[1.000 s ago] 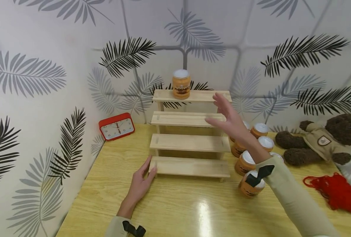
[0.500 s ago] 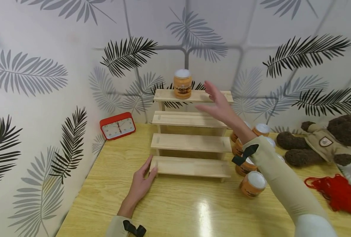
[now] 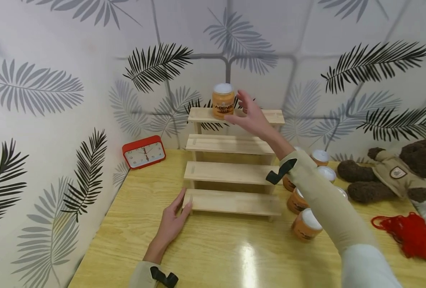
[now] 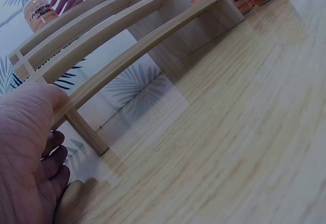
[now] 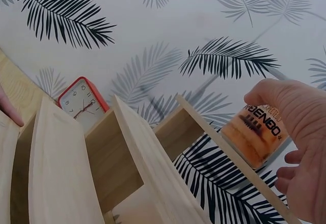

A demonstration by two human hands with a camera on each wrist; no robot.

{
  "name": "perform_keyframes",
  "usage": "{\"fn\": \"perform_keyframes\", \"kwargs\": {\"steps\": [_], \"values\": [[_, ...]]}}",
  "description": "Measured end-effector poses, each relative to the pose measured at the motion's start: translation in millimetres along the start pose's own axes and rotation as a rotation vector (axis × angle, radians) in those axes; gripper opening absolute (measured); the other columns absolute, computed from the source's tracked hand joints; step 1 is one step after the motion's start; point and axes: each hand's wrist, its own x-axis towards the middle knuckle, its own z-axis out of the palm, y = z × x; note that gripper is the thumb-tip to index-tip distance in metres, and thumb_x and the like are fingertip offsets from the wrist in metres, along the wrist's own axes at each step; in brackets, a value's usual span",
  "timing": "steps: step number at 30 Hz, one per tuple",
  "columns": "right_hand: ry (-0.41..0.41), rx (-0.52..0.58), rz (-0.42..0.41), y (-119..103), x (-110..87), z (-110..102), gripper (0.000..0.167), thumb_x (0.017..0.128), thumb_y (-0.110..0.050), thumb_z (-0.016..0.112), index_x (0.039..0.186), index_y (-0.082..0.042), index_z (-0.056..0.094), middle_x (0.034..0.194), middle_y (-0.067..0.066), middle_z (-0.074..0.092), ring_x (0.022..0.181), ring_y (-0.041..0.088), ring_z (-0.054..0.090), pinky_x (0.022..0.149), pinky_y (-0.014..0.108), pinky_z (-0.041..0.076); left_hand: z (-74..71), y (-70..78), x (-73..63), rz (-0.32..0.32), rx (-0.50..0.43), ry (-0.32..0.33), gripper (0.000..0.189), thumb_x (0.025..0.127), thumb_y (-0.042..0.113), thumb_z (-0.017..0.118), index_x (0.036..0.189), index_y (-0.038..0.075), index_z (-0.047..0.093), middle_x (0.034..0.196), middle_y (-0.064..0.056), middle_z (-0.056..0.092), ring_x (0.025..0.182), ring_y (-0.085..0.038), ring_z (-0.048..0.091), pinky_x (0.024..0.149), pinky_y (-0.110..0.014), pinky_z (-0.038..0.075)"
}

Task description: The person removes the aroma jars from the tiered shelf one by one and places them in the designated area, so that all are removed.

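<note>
A four-tier wooden display stand (image 3: 232, 173) stands on the table. My left hand (image 3: 171, 218) grips the left end of its lowest board, thumb on top; in the left wrist view the fingers (image 4: 51, 168) curl below the board's end. On the top board stands an orange jar (image 3: 223, 102) with a white lid and dark lettering. My right hand (image 3: 254, 118) is at the jar's right side, thumb and fingers spread apart. In the right wrist view the thumb overlaps the upper part of the jar (image 5: 254, 137).
Several similar jars (image 3: 307, 225) stand right of the stand, partly hidden by my right sleeve. A red clock (image 3: 144, 153) stands at the left. A brown teddy bear (image 3: 393, 174) lies at the right, with red yarn (image 3: 411, 236) in front. A patterned wall (image 3: 256, 36) rises behind.
My right hand has moved left and up over the stand, from near its right end to the jar on the top board. The left hand keeps its place on the lowest board.
</note>
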Motion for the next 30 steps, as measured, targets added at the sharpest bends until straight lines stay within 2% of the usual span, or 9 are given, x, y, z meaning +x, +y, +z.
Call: {"fn": "perform_keyframes", "kwargs": {"steps": [8,12,18,23,30], "values": [[-0.030,0.083,-0.088,-1,20.1,12,0.087,0.094,-0.020,0.080,0.164,-0.015,0.028,0.152,0.010,0.048,0.138,0.025,0.049,0.113,0.045,0.046,0.7,0.3,0.8,0.008,-0.008,0.001,0.063,0.108,0.021,0.061,0.163,0.004,0.035,0.164,-0.013,0.039,0.150,-0.022,0.037,0.115,-0.013,0.030],[-0.031,0.093,-0.066,-3,23.8,15,0.088,0.097,-0.021,0.078,0.165,-0.013,0.023,0.151,0.013,0.048,0.137,0.027,0.050,0.110,0.046,0.047,0.7,-0.4,0.9,0.016,-0.009,0.000,0.063,0.108,0.020,0.061,0.162,0.002,0.034,0.164,-0.017,0.038,0.150,-0.024,0.037,0.115,-0.012,0.030],[-0.021,0.078,-0.051,1,28.0,16,0.088,0.099,-0.022,0.075,0.166,-0.011,0.019,0.153,0.015,0.045,0.138,0.028,0.049,0.112,0.047,0.045,0.1,-0.6,0.7,0.014,-0.004,0.000,0.062,0.108,0.019,0.061,0.162,0.002,0.035,0.164,-0.017,0.038,0.150,-0.024,0.037,0.115,-0.012,0.030],[-0.022,0.071,-0.035,-13,21.8,16,0.085,0.100,-0.015,0.073,0.165,-0.006,0.019,0.153,0.021,0.045,0.139,0.034,0.048,0.112,0.049,0.045,-0.8,-0.6,1.6,0.012,0.014,0.000,0.062,0.108,0.020,0.061,0.162,0.003,0.035,0.164,-0.016,0.039,0.150,-0.023,0.038,0.115,-0.012,0.030],[0.000,0.057,-0.041,-30,12.0,15,0.081,0.099,-0.014,0.074,0.162,-0.003,0.025,0.150,0.022,0.048,0.135,0.033,0.052,0.109,0.045,0.049,-0.7,-0.8,3.2,0.015,0.013,-0.004,0.062,0.108,0.021,0.061,0.162,0.003,0.035,0.163,-0.017,0.039,0.150,-0.023,0.038,0.115,-0.012,0.031]]}}
